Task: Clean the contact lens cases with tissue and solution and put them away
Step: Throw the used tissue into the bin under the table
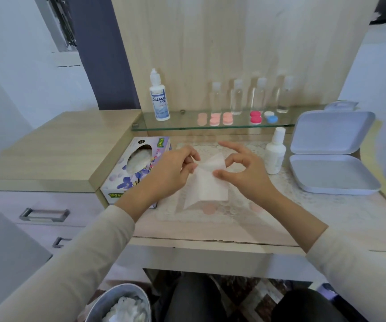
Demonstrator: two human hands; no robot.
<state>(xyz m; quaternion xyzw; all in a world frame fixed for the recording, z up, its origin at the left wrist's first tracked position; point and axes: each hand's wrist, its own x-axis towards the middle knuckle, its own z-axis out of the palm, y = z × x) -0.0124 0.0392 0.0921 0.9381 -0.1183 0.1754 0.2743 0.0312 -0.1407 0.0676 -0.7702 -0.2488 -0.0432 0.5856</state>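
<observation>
White tissue (207, 182) is held spread between both hands above the desk.
Limp, light and easily torn, it is pinched at its edges by the left hand (173, 173) and right hand (243, 173).

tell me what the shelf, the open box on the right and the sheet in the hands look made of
Shelf: clear glass, greenish edge, see-through. Open box: likely matte plastic, smooth rounded corners. Sheet: thin white tissue, slightly translucent, held by both hands.
</observation>
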